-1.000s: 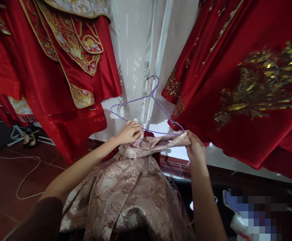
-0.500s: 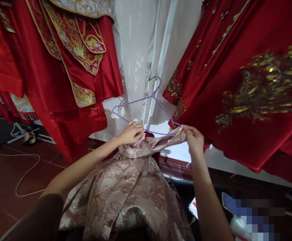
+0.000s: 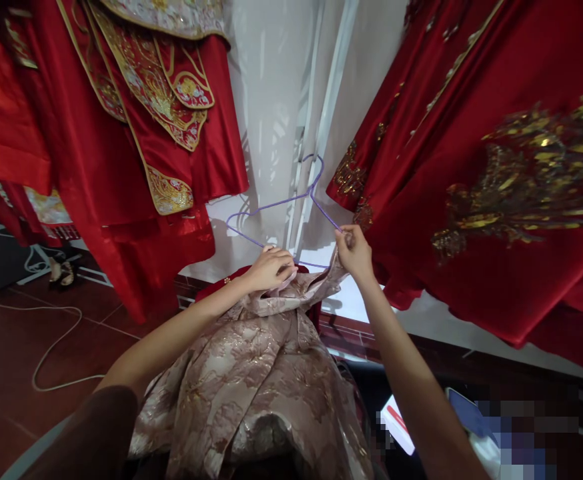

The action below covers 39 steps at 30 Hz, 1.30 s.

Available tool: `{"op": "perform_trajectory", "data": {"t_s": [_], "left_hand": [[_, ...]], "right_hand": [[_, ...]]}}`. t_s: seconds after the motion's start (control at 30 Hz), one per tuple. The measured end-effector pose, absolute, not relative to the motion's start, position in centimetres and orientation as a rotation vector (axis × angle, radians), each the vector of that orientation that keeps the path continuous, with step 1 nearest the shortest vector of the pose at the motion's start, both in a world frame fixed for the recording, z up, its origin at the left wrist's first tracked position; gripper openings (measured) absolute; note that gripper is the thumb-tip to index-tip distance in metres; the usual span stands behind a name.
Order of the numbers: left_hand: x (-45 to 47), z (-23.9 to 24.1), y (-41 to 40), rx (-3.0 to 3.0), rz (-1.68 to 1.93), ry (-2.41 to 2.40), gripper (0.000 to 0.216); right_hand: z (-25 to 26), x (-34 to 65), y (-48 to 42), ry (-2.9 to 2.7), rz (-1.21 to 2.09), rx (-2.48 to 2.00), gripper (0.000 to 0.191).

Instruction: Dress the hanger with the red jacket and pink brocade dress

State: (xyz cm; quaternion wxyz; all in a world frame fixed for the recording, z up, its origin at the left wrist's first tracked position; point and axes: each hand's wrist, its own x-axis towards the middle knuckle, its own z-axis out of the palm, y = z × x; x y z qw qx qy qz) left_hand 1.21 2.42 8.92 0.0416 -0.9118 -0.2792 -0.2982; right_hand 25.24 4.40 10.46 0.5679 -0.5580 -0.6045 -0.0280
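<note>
A pale pink brocade garment (image 3: 251,387) with a red lining hangs down in front of me. Its top edge is held up against a thin purple wire hanger (image 3: 276,203). My left hand (image 3: 269,269) is closed on the garment's collar at the hanger's lower bar. My right hand (image 3: 354,252) is closed on the garment's other shoulder and on the hanger's right arm. The hanger's hook points up in front of a white wall.
Red satin robes with gold embroidery hang at the left (image 3: 121,133) and at the right (image 3: 486,167). A white cable (image 3: 51,353) lies on the dark red tiled floor at the left. A pair of shoes (image 3: 59,272) stands by the left robes.
My right hand has moved up and to the left along the hanger's right arm, pulling the garment's shoulder with it. My left hand has stayed on the collar.
</note>
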Motion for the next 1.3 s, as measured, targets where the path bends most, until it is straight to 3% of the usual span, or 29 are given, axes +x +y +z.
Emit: {"op": "perform_trajectory", "data": {"t_s": [0.17, 0.33, 0.47, 0.8, 1.3], "left_hand": [[-0.3, 9.0, 2.6, -2.719, -1.269, -0.945, 0.023], [-4.6, 8.3, 6.2, -2.130, -1.890, -1.468, 0.025], [-8.2, 8.6, 9.3, -1.901, -2.102, -1.703, 0.028], [-9.6, 8.2, 9.7, -1.735, -2.237, -1.949, 0.026], [-9.8, 8.1, 9.6, -1.698, -2.178, -1.830, 0.032]], "right_hand": [[10.6, 25.2, 4.0, -1.348, -0.063, -1.309, 0.034], [11.5, 25.8, 3.8, -1.299, -0.080, -1.315, 0.035], [11.9, 26.0, 3.8, -1.292, -0.087, -1.267, 0.037], [11.5, 26.1, 4.4, -1.297, -0.096, -1.229, 0.037], [11.8, 25.9, 3.9, -1.320, -0.136, -1.261, 0.038]]}}
